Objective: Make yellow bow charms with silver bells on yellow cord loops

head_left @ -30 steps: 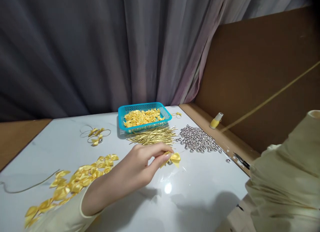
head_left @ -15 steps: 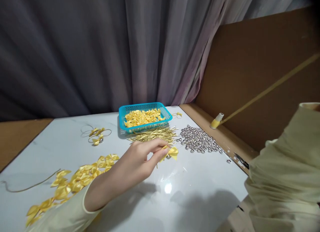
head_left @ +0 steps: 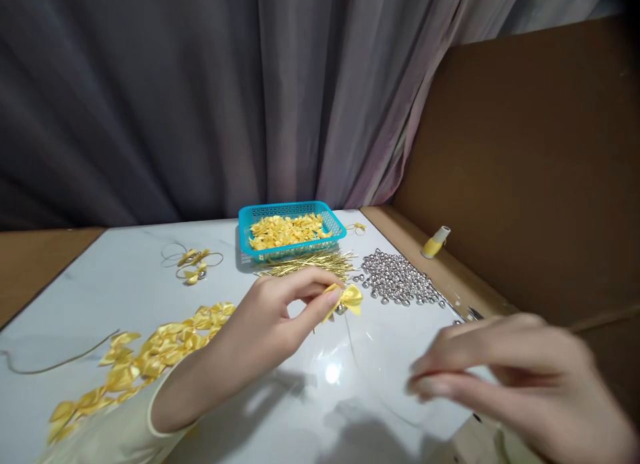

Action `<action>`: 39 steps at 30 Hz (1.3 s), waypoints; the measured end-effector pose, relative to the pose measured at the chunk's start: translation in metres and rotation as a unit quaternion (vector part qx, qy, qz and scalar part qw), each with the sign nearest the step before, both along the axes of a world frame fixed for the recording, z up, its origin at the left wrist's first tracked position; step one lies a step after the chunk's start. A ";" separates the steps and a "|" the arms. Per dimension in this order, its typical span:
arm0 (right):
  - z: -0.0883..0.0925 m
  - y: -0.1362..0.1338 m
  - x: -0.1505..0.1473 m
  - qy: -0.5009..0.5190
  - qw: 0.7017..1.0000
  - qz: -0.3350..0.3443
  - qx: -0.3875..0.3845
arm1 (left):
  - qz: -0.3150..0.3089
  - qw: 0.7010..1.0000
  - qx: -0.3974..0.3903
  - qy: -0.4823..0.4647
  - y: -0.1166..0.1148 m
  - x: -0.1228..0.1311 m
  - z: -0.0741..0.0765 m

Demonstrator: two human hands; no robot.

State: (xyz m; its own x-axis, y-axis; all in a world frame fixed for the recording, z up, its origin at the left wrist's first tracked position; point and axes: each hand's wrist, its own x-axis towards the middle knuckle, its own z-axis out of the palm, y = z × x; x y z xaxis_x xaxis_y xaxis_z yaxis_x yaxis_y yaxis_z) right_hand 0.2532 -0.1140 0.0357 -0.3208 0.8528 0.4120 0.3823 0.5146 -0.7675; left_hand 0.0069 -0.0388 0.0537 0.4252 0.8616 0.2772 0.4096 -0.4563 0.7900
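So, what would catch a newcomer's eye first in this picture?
Probably the blue basket of yellow bows, near the white table's far edge. Next, perhaps the left hand near the middle, pinching a single bow, and the silvery beads heaped beyond it to the right.

small craft workspace, grey curtain point(head_left: 220, 104), basket point(head_left: 270, 256) of yellow bows point(head_left: 290, 231), silver bead pile point(head_left: 395, 277)

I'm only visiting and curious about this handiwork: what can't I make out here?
All in the head view:
Right hand: blurred, so whether it holds anything is unclear.
Held yellow bow: partly covered by the left hand.
Thin strand: too faint to trace to its lower end.
Gold wires: partly hidden behind the left hand.
Dark pointed object: mostly hidden behind the right hand.
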 end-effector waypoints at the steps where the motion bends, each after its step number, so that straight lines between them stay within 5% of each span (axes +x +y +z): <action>1: 0.001 0.008 -0.012 -0.001 1.000 0.023 -0.011 | -0.006 1.000 -0.011 -0.015 0.000 0.000 0.000; 7: -0.017 0.025 -0.052 0.089 0.995 0.000 -0.036 | -0.031 0.996 -0.057 -0.068 0.002 0.001 0.000; 23: -0.019 0.033 -0.044 0.101 0.992 -0.037 -0.068 | -0.018 0.999 -0.040 -0.030 0.003 -0.001 0.000; 27: -0.030 0.049 -0.033 0.002 0.991 -0.011 -0.134 | 0.038 0.998 -0.032 -0.025 0.009 -0.004 -0.005; 34: -0.095 0.086 -0.020 -0.124 0.961 0.056 -0.239 | 0.048 0.985 -0.163 0.002 0.028 -0.032 -0.047; 39: -0.108 0.106 -0.016 -0.186 0.956 0.072 -0.216 | 0.053 0.969 -0.240 0.001 0.032 -0.045 -0.088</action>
